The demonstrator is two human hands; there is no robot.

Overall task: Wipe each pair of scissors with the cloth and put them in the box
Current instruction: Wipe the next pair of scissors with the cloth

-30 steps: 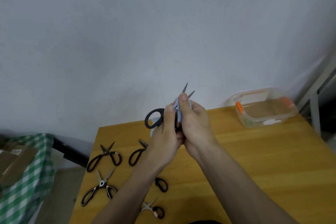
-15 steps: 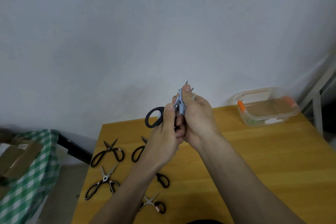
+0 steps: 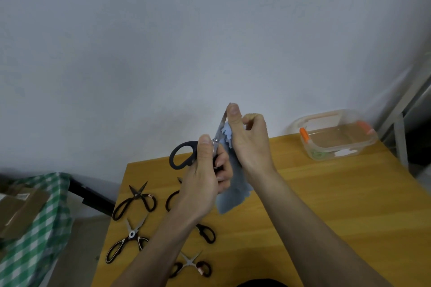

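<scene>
Centrally, left hand (image 3: 205,184) grips black-handled scissors (image 3: 186,155) by the handle, blades up; right hand (image 3: 249,144) pinches blue cloth (image 3: 235,191) round blade; clear box (image 3: 338,137) sits at right of frame on table (image 3: 326,205)

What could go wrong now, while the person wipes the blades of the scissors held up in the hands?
1. The right hand pinches the blue cloth around the blades of the held scissors, its thumb at the tip; a slip might cut it.
2. The left hand grips only near the pivot, so the scissors could twist or drop onto the scissors lying on the table.
</scene>
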